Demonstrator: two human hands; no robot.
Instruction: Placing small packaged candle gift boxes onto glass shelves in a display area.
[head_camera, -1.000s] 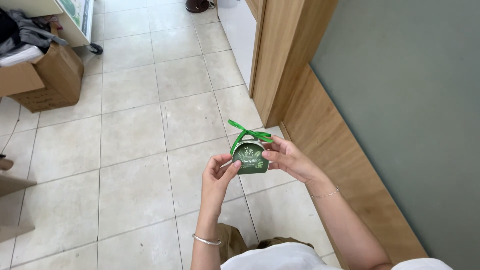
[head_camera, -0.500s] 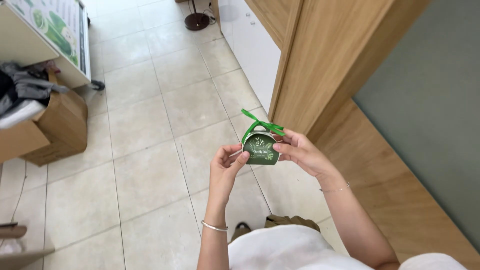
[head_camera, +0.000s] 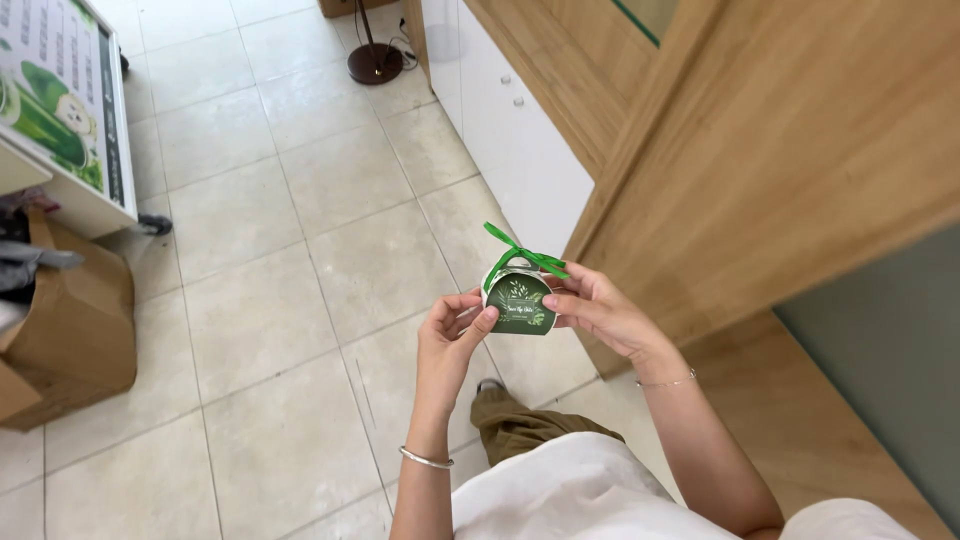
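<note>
Green gift box, upright with its ribbon bow at 12 o'clock, hangs over the tiled floor, pinched between left hand fingertips at its 8 o'clock and right hand fingertips at 3 o'clock, equally near.

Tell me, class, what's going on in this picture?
A person standing on a tiled floor holds a small green gift box between both hands. The left hand pinches its left edge, and the right hand has a grip on its right side. A green ribbon is tied in a bow on top. A wooden wall panel stands to the right, and a cardboard box sits on the floor to the left.
</note>
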